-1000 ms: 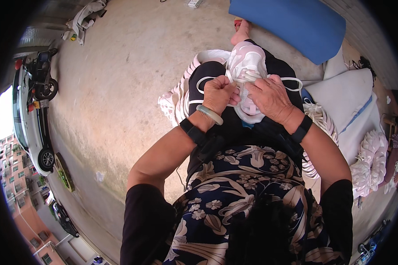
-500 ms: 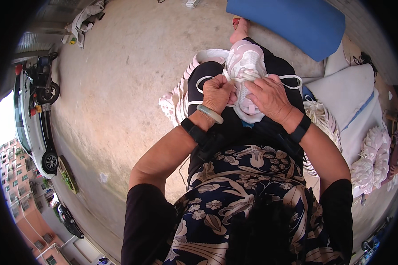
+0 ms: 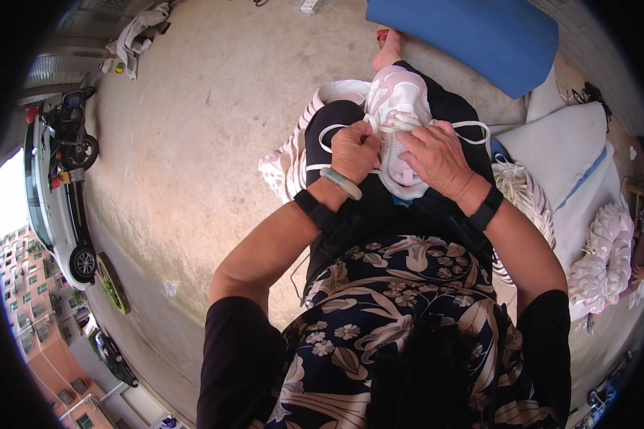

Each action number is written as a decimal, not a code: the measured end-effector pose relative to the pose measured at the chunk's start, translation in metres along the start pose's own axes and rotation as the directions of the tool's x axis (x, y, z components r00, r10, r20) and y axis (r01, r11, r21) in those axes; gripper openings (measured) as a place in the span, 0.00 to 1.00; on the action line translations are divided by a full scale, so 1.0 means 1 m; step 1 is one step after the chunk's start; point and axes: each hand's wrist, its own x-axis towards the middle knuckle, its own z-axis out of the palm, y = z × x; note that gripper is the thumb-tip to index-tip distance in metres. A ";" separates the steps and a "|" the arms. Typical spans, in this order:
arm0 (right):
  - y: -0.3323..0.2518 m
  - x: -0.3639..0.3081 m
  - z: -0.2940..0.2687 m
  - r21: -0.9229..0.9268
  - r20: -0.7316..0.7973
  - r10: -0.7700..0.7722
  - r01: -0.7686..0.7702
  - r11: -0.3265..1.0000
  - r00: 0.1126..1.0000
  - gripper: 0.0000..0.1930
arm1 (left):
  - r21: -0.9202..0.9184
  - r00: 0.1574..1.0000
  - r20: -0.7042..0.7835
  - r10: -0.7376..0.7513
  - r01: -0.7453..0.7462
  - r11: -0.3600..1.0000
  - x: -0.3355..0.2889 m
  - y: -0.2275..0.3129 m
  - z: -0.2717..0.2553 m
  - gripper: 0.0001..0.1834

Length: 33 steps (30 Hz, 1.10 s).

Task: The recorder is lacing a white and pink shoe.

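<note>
A pink and white sneaker lies on my lap, its toe pointing away from me. My left hand is at the shoe's left side, fingers pinched on the white shoelace, which loops out over my left thigh. Across the right side of the upper rests my right hand, its fingers bent over the lacing and thumb toward the tongue. Another loop of lace sticks out to the right beyond it. What the right fingertips grip, if anything, is hidden beneath them.
Pink-white shoe parts are stacked by my left leg. To the right lie a bundle of white laces, pale sheets and a pile of pinkish shoe pieces. A blue board stands ahead; a car is far left.
My left hand has shifted very slightly at the lace, its fingers curling closer in. The right hand and the sneaker stay nearly where they were.
</note>
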 end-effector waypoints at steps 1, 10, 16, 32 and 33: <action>0.002 -0.003 -0.006 -0.024 -0.018 0.002 -0.002 1.000 1.000 0.18 | 0.085 0.999 0.041 0.031 -0.034 0.996 0.004 -0.001 0.005 0.04; -0.007 -0.002 0.041 0.003 -0.101 -0.025 0.025 1.000 0.995 0.06 | 0.249 0.988 0.093 0.121 -0.141 0.958 0.010 -0.041 -0.033 0.08; -0.008 -0.004 0.024 0.034 0.015 0.104 -0.105 0.994 0.994 0.06 | 0.584 0.784 0.138 0.605 -0.558 0.590 -0.013 -0.005 -0.014 0.13; 0.000 0.008 0.029 0.031 0.068 0.106 -0.109 0.994 0.992 0.14 | 0.882 0.786 0.314 0.532 -0.449 0.144 -0.019 -0.016 -0.014 0.13; 0.002 0.007 0.027 0.038 0.084 0.115 -0.119 0.992 0.990 0.15 | 0.894 0.789 0.296 0.538 -0.427 0.135 -0.018 -0.015 -0.009 0.12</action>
